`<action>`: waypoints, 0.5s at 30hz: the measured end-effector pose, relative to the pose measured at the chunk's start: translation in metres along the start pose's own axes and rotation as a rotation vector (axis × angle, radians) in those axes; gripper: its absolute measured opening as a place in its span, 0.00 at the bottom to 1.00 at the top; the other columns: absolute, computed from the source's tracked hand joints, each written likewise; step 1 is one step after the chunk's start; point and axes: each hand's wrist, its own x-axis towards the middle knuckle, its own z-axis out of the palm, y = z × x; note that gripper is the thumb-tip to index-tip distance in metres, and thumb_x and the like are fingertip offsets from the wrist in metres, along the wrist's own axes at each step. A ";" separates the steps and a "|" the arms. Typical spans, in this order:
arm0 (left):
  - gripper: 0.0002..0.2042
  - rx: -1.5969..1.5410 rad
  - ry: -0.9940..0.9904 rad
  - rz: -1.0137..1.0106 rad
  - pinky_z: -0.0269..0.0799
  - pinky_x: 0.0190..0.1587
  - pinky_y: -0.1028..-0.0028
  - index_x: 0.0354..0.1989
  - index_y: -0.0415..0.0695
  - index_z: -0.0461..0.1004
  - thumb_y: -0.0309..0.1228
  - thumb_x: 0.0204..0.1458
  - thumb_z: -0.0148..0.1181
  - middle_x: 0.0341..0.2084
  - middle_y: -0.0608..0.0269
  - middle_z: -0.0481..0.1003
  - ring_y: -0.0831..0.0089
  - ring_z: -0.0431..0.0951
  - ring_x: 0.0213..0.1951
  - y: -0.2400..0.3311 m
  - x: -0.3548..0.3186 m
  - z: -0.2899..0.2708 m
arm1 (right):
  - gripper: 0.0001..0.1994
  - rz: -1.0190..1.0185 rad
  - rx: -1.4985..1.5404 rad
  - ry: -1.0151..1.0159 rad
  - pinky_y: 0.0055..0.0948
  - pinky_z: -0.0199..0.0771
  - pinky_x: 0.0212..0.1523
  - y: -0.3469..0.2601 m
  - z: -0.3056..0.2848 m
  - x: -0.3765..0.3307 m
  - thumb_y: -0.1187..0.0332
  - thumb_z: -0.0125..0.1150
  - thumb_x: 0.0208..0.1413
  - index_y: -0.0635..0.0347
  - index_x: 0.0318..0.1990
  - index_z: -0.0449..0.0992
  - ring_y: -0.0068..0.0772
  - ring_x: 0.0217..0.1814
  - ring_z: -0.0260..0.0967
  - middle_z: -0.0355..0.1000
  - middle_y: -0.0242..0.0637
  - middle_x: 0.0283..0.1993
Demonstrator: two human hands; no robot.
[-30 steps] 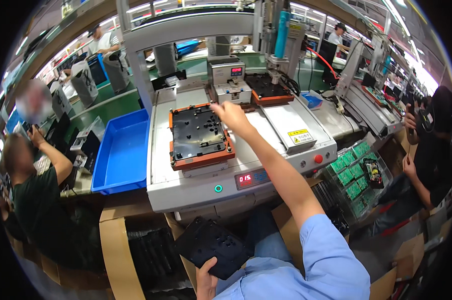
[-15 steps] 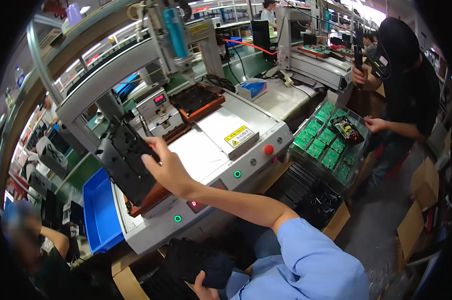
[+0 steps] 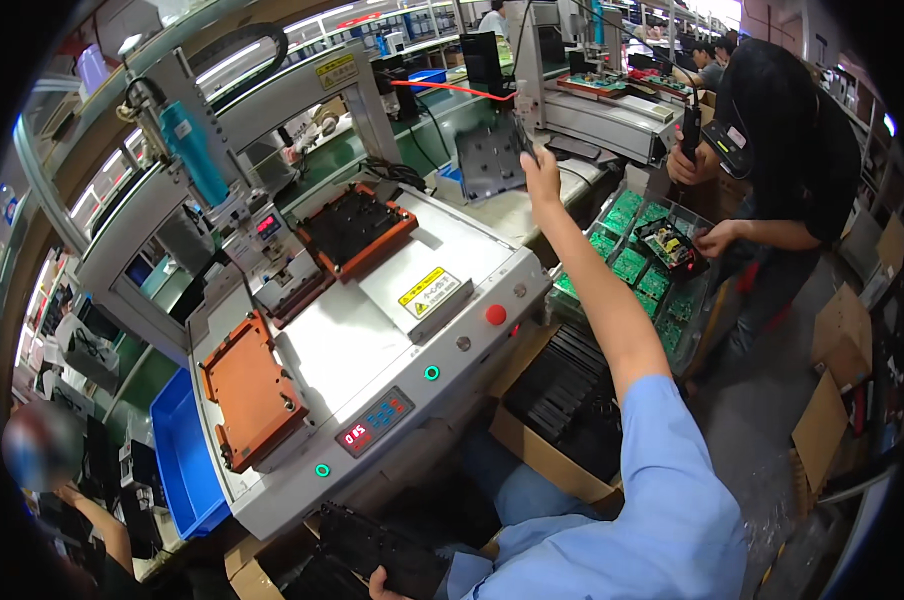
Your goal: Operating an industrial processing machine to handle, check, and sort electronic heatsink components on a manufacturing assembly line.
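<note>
My right hand (image 3: 542,180), at the end of an outstretched arm, is closed on the edge of a thin black plastic panel (image 3: 487,160). The panel is tilted up, beyond the far right part of the machine. Low in the picture, my left hand (image 3: 384,585) grips another black plastic panel (image 3: 382,552) near my lap; only part of that hand shows. On the machine's white bed (image 3: 317,350), an orange-brown fixture (image 3: 255,395) at the left holds no panel. A second orange-framed fixture (image 3: 397,212), farther back, carries a black part (image 3: 357,228).
A teal cylinder (image 3: 194,150) hangs over the machine. Its front has a red button (image 3: 495,315) and lit green buttons. A blue bin (image 3: 184,460) stands left; a cardboard box (image 3: 542,455) holds black panels. A co-worker (image 3: 792,150) stands right beside a tray of green circuit boards (image 3: 627,265).
My right hand has carried its black panel from above the left fixture toward the far right, uncovering that fixture. My left hand still holds its panel, slightly lower in view. The view has shifted.
</note>
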 end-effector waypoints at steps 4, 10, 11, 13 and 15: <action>0.27 0.076 0.124 0.001 0.66 0.57 0.56 0.53 0.40 0.70 0.42 0.46 0.57 0.49 0.53 0.73 0.55 0.72 0.51 0.011 -0.020 0.014 | 0.15 0.398 -0.129 0.071 0.36 0.72 0.40 0.082 -0.006 -0.013 0.65 0.62 0.53 0.67 0.42 0.72 0.34 0.38 0.71 0.73 0.42 0.38; 0.26 0.050 0.073 -0.197 0.64 0.60 0.57 0.53 0.41 0.69 0.43 0.47 0.57 0.50 0.54 0.73 0.55 0.71 0.53 0.015 -0.028 0.014 | 0.20 0.590 0.485 -0.275 0.34 0.69 0.49 0.131 -0.012 -0.019 0.58 0.54 0.61 0.70 0.48 0.70 0.35 0.49 0.69 0.72 0.44 0.46; 0.26 0.068 0.042 -0.240 0.64 0.60 0.57 0.53 0.41 0.69 0.43 0.47 0.57 0.50 0.54 0.73 0.55 0.71 0.53 0.007 -0.023 0.025 | 0.24 0.489 0.195 -0.205 0.32 0.66 0.52 0.150 -0.038 0.007 0.53 0.51 0.62 0.71 0.46 0.72 0.35 0.52 0.67 0.72 0.45 0.47; 0.27 0.055 0.062 -0.152 0.63 0.61 0.56 0.54 0.40 0.69 0.43 0.48 0.57 0.52 0.53 0.72 0.55 0.70 0.54 0.007 -0.023 0.024 | 0.24 0.414 -0.190 -0.336 0.32 0.67 0.51 0.157 -0.011 -0.001 0.53 0.51 0.61 0.71 0.46 0.72 0.35 0.52 0.68 0.73 0.45 0.47; 0.28 0.068 0.082 -0.137 0.63 0.61 0.56 0.55 0.39 0.68 0.43 0.48 0.58 0.53 0.53 0.71 0.55 0.69 0.55 0.002 -0.019 0.041 | 0.22 0.356 -0.516 -0.418 0.30 0.68 0.50 0.146 -0.023 -0.007 0.55 0.53 0.59 0.71 0.46 0.73 0.33 0.48 0.71 0.75 0.42 0.45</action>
